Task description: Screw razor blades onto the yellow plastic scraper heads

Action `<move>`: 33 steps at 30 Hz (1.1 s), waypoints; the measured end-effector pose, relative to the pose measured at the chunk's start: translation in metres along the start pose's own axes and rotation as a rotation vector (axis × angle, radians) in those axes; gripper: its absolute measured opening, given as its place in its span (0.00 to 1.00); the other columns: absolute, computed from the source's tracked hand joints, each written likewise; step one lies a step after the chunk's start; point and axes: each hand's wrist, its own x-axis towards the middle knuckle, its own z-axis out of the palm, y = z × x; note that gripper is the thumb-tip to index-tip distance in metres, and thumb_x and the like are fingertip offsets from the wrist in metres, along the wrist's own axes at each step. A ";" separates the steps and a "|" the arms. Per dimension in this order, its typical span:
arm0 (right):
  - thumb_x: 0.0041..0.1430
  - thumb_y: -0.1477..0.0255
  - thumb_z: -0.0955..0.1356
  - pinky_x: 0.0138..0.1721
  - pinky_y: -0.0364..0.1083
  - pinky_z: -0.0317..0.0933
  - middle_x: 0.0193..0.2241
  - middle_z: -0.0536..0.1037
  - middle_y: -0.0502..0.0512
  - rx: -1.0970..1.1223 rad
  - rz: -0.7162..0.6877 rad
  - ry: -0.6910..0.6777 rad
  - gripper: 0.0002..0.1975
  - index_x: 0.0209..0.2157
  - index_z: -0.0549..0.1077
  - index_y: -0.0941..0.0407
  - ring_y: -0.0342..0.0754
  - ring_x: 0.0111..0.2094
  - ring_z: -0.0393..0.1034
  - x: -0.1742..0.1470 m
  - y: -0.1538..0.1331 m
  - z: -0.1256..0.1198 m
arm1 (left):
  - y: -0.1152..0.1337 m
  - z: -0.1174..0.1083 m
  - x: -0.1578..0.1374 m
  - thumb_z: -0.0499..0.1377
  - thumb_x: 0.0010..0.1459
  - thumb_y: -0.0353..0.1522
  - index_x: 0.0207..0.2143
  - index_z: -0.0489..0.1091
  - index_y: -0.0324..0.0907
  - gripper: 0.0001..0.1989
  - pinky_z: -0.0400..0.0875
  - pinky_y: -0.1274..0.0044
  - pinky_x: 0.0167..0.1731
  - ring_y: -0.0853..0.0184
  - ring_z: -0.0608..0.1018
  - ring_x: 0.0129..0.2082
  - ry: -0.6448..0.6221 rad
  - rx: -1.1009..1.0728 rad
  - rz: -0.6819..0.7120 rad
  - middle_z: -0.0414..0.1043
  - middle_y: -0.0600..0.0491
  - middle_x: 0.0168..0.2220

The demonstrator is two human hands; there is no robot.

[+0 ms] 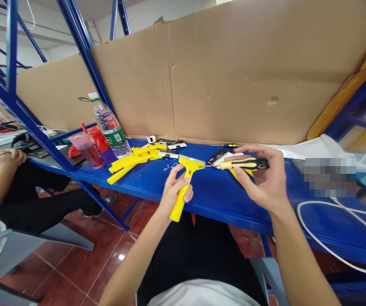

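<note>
My left hand is wrapped round the handle of a yellow scraper, its wide head pointing away from me with a pale metal edge along the top. In my right hand is a screwdriver with a cream and black handle, held level between thumb and fingers. The screwdriver's thin shaft reaches left, and its tip meets the side of the scraper head. Small screws lie scattered on the blue table just behind my left hand. Beyond them is a pile of yellow scrapers.
A water bottle and a cup with a red straw stand at the left. Black-and-white packets and another screwdriver lie at the back. A white cable loops at the right. Another person's clasped hands show far left.
</note>
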 end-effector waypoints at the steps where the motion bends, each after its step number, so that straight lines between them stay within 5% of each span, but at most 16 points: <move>1: 0.66 0.71 0.79 0.51 0.58 0.82 0.57 0.80 0.58 -0.009 0.007 0.014 0.27 0.61 0.70 0.45 0.58 0.51 0.85 0.000 -0.001 0.001 | 0.000 0.000 0.000 0.74 0.60 0.33 0.58 0.67 0.49 0.28 0.61 0.79 0.17 0.80 0.70 0.14 0.001 -0.003 -0.001 0.80 0.53 0.49; 7: 0.65 0.68 0.81 0.45 0.58 0.81 0.44 0.83 0.54 -0.125 0.002 0.104 0.26 0.59 0.71 0.44 0.58 0.45 0.84 0.001 -0.001 0.000 | 0.000 0.001 -0.002 0.74 0.60 0.33 0.59 0.67 0.50 0.29 0.63 0.79 0.18 0.80 0.71 0.15 -0.010 0.005 -0.003 0.80 0.52 0.53; 12: 0.66 0.67 0.79 0.53 0.59 0.81 0.54 0.83 0.58 -0.019 0.001 0.009 0.25 0.60 0.72 0.45 0.60 0.52 0.85 0.001 -0.004 0.000 | 0.000 0.001 -0.001 0.75 0.60 0.34 0.59 0.67 0.49 0.29 0.62 0.79 0.18 0.81 0.70 0.15 0.000 0.016 0.002 0.80 0.53 0.50; 19: 0.65 0.64 0.81 0.45 0.54 0.82 0.44 0.86 0.55 -0.202 0.057 0.101 0.18 0.52 0.78 0.48 0.56 0.44 0.86 0.000 -0.003 -0.002 | 0.000 0.001 -0.001 0.74 0.61 0.33 0.59 0.66 0.50 0.29 0.62 0.79 0.18 0.80 0.70 0.15 -0.001 0.008 0.004 0.80 0.53 0.49; 25: 0.68 0.65 0.79 0.54 0.57 0.82 0.57 0.83 0.60 -0.066 0.060 -0.014 0.23 0.60 0.75 0.48 0.60 0.54 0.86 0.001 -0.007 -0.002 | 0.000 0.001 0.000 0.74 0.61 0.32 0.58 0.67 0.50 0.28 0.62 0.79 0.18 0.80 0.70 0.15 0.003 -0.003 0.015 0.80 0.54 0.48; 33: 0.66 0.62 0.80 0.40 0.52 0.81 0.44 0.86 0.55 -0.235 0.093 0.050 0.13 0.47 0.80 0.49 0.56 0.43 0.85 0.001 -0.008 -0.002 | 0.002 0.003 0.000 0.75 0.59 0.33 0.59 0.67 0.51 0.30 0.61 0.79 0.18 0.81 0.69 0.15 0.028 -0.008 0.006 0.80 0.54 0.50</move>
